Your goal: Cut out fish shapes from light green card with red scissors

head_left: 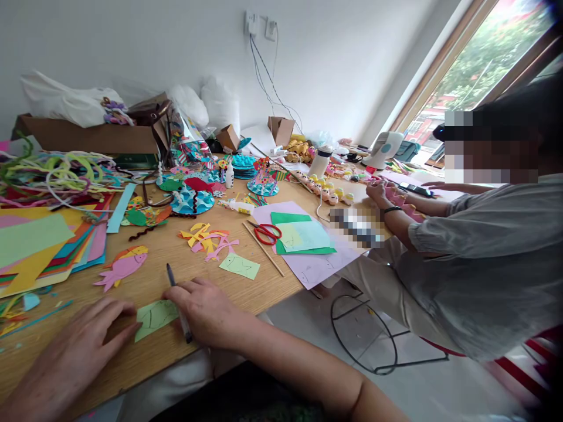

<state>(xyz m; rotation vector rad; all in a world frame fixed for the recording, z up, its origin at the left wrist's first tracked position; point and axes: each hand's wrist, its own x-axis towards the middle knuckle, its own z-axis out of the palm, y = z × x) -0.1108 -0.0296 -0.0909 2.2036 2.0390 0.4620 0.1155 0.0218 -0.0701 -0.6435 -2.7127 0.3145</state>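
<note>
A small light-green paper (155,319) with a drawn outline lies near the table's front edge. My left hand (94,331) rests on the table at its left side, fingers apart, thumb by the paper's edge. My right hand (206,306) is closed on a dark pen (185,323) and covers the paper's right end. Just beyond lie pink and orange fish cutouts (126,267), a second green paper (240,266) with a fish drawing, and several curved paper scraps (203,237).
Red-handled scissors (268,234) and a wooden stick (264,249) lie to the right, beside a lilac sheet (308,271). Coloured paper (37,234) is stacked at left. Decorated blue discs (191,202) and glue bottles (229,174) stand farther back. A co-worker (466,234) sits at right, handling pink pieces.
</note>
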